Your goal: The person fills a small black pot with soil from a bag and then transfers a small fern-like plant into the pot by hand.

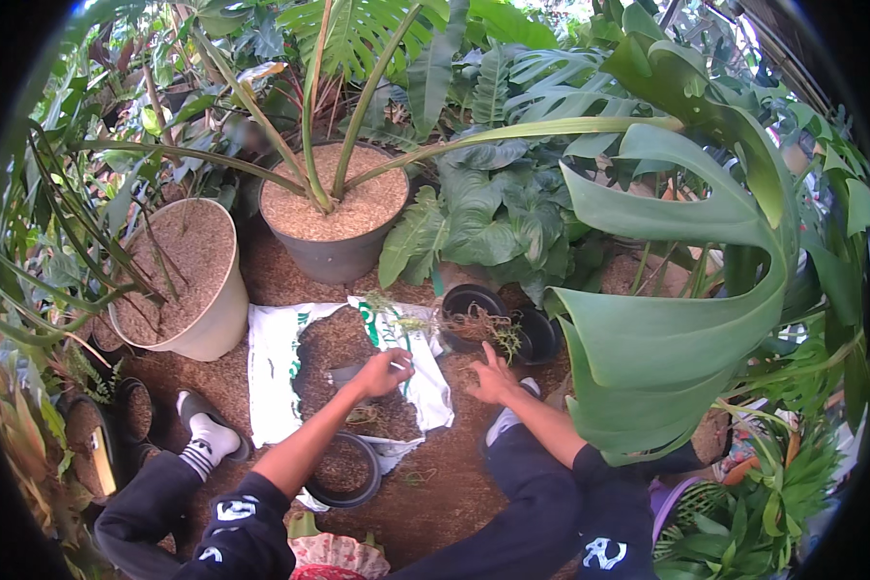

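Note:
My left hand (pixel 388 373) hovers over an opened white plastic sack (pixel 272 391) with dark potting mix (pixel 333 337) on it. Its fingers are curled, and whether something is pinched in them is unclear. My right hand (pixel 491 378), fingers spread, is just below a tangle of brown roots and thin green stems (pixel 482 326). That tangle lies over a black plastic pot (pixel 471 296), beside a second black pot (pixel 540 337). Blurred green sprigs (pixel 406 319) show at the sack's far edge. Nearer me stands a round black pot (pixel 344 471) holding potting mix.
A large grey pot (pixel 333 250) with thick-stemmed foliage stands ahead, and a tilted whitish pot (pixel 214 319) is at left. A big split monstera leaf (pixel 667 326) hangs over the right side near my arm. A yellow-faced object (pixel 104 460) rests in a pot at far left.

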{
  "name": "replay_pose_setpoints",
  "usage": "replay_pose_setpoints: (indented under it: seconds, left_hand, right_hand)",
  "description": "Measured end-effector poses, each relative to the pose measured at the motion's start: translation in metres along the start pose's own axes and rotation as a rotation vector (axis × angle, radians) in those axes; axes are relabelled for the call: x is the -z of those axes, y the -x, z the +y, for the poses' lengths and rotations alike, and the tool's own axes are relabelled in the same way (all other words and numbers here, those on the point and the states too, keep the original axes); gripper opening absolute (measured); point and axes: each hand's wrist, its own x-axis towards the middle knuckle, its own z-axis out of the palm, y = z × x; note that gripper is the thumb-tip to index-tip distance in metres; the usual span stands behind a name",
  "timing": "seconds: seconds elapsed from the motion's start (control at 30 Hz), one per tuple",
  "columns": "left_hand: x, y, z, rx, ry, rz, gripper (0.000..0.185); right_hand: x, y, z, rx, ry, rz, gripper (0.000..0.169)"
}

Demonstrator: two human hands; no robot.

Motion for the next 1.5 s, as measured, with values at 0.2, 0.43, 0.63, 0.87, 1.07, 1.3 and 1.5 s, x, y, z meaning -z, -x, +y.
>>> replay_pose_setpoints:
  seconds: [0.2, 0.43, 0.63, 0.87, 1.07, 1.3, 1.5]
  left_hand:
    - [0.007, 0.033, -0.012, 0.018, 0.078, -0.03, 0.037]
    - [0.0, 0.04, -0.007, 0.04, 0.086, -0.027, 0.036]
    - [-0.03, 0.056, -0.008, -0.008, 0.083, 0.015, 0.036]
    - [-0.053, 0.109, -0.008, -0.005, 0.037, -0.139, 0.033]
    - [-0.041, 0.149, -0.005, -0.024, 0.003, -0.048, 0.036]
    - [-0.001, 0.206, -0.016, 0.012, 0.05, 0.224, 0.037]
    - [0.022, 0.299, -0.043, 0.163, 0.348, 0.401, 0.031]
  right_hand:
    - [-0.005, -0.038, 0.004, -0.027, 0.07, -0.111, 0.063]
    - [-0.009, -0.034, -0.011, 0.074, -0.025, -0.067, 0.063]
    - [-0.023, 0.012, -0.014, 0.249, -0.092, -0.058, 0.054]
    - [-0.03, 0.053, -0.024, 0.289, -0.093, -0.201, 0.061]
    - [-0.012, 0.094, -0.074, 0.342, 0.122, -0.165, 0.064]
    - [-0.079, 0.108, -0.11, 0.294, -0.127, -0.214, 0.041]
    - [-0.167, 0.143, -0.153, 0.075, -0.081, -0.117, 0.041]
